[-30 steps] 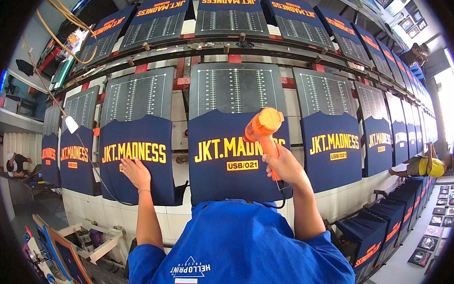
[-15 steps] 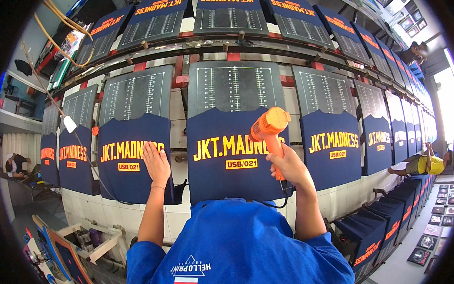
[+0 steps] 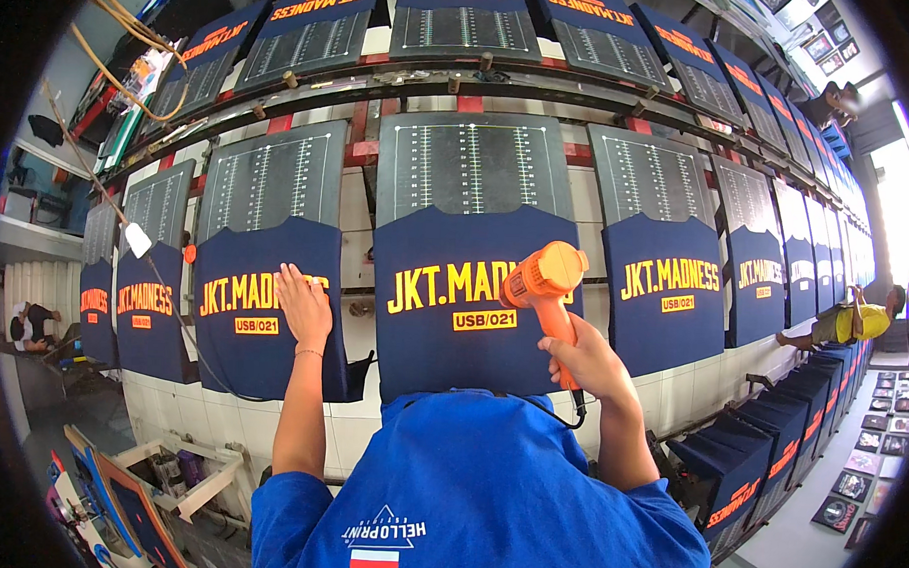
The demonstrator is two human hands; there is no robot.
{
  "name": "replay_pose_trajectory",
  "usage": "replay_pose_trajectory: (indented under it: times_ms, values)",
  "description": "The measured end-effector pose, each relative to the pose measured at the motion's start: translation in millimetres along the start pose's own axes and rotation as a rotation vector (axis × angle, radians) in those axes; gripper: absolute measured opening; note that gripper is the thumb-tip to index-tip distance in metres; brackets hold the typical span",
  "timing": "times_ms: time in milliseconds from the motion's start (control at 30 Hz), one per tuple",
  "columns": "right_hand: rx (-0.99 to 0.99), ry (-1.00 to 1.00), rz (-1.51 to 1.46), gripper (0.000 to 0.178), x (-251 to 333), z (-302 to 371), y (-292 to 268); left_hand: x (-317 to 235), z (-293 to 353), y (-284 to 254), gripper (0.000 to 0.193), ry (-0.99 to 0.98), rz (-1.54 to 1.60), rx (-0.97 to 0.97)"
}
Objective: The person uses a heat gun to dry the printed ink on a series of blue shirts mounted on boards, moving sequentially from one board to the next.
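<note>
Orange blower (image 3: 545,277) in the right hand (image 3: 590,364), gripped round its handle, over the right part of the yellow lettering (image 3: 439,286) on the middle navy shirt (image 3: 442,354). Nozzle toward the left, broad round end toward the upper right; black cord (image 3: 581,416) trailing from the foot of the handle. Left hand (image 3: 305,307) with fingers outstretched and nearly together, back upward, over the right end of the print on the neighbouring navy shirt (image 3: 246,367) to the left; contact with the fabric impossible to tell. Beneath both shirts, black boards (image 3: 468,174) with white ruled lines, bare at the upper ends. Just to the right, a third navy shirt (image 3: 663,341) with similar print on its own board. Beyond, a second row of boards and shirts. Near the right edge, a co-worker in a yellow top (image 3: 876,321).
</note>
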State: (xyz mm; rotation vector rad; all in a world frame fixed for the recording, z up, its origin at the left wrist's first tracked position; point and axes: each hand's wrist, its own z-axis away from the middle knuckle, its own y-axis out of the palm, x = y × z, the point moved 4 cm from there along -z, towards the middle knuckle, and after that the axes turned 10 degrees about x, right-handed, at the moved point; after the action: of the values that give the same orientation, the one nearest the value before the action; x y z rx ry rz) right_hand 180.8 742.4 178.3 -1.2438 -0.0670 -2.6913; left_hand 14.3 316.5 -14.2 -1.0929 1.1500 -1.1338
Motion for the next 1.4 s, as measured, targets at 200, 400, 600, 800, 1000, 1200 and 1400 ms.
replay_pose_trajectory:
  times_ms: [200, 400, 600, 800, 1000, 1200, 1400]
  values:
    - [0.062, -0.004, -0.002, 0.031, 6, -10, 14, -17, 23, 1, 0.059, 0.052, 0.036, 0.005]
    - [0.085, -0.032, 0.058, 0.028, 8, -28, 13, -28, 49, 4, 0.062, 0.117, 0.081, 0.031]
    - [0.045, -0.123, 0.035, 0.028, 19, -54, 5, -10, 59, 6, 0.061, 0.131, 0.066, 0.020]
    - [0.023, -0.111, 0.008, 0.024, 24, -66, 2, 86, 41, 7, 0.063, -0.177, 0.023, -0.057]
    - [0.071, -0.072, 0.031, 0.027, 24, -54, 4, 129, 38, 5, 0.064, -0.475, 0.022, -0.045]
    - [0.090, -0.053, 0.013, 0.029, 12, -36, 12, 108, 42, 2, 0.064, -0.460, 0.076, -0.082]
    - [0.120, 0.031, 0.067, 0.032, 14, -22, 22, 90, 49, 3, 0.062, -0.422, 0.050, -0.100]
